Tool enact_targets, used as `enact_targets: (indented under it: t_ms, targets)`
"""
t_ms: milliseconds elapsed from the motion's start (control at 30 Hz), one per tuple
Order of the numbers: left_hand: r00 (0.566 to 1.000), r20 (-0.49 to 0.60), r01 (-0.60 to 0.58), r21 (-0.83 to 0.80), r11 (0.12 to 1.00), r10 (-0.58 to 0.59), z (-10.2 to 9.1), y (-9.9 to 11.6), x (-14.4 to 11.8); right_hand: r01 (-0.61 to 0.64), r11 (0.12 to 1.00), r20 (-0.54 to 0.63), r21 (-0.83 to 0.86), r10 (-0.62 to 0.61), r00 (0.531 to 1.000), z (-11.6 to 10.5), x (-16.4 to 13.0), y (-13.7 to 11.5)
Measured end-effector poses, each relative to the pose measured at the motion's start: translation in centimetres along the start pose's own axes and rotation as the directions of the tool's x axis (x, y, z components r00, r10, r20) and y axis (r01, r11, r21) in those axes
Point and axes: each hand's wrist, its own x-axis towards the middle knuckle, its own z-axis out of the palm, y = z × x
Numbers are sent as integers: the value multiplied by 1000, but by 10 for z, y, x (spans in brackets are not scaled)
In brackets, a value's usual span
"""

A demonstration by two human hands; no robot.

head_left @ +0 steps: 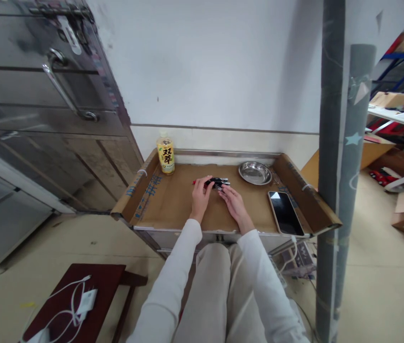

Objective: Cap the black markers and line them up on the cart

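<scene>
A seated person's left hand (201, 194) and right hand (233, 202) curl their fingers loosely around a bundle of pens (215, 182) mid-tray (173, 202). The pens look light, stiff and smooth, likely to roll; best gripped around their middles.

Bottle (165, 153) stands left, bowl (255, 172) behind phone (285, 213) on right.
</scene>
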Motion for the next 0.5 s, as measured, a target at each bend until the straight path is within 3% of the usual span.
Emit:
enact_targets:
  t_ms: [133, 267, 367, 500]
  targets:
    - [999, -46, 18, -42, 999, -20, 0, -3, 0, 72, 995, 13, -75, -71, 997, -1, 1, 4]
    - [993, -47, 104, -141, 985, -111, 4, -8, 2, 218, 956, -39, -198, -230, 972, -3, 1, 4]
    - [980, 96, 188, -183, 965, -173, 6, -12, 3, 331, 862, -88, -383, -391, 916, -8, -2, -3]
    - [917, 357, 227, -99, 969, -179, 6, -13, 3, 403, 641, -32, -653, -555, 832, -17, -7, -17]
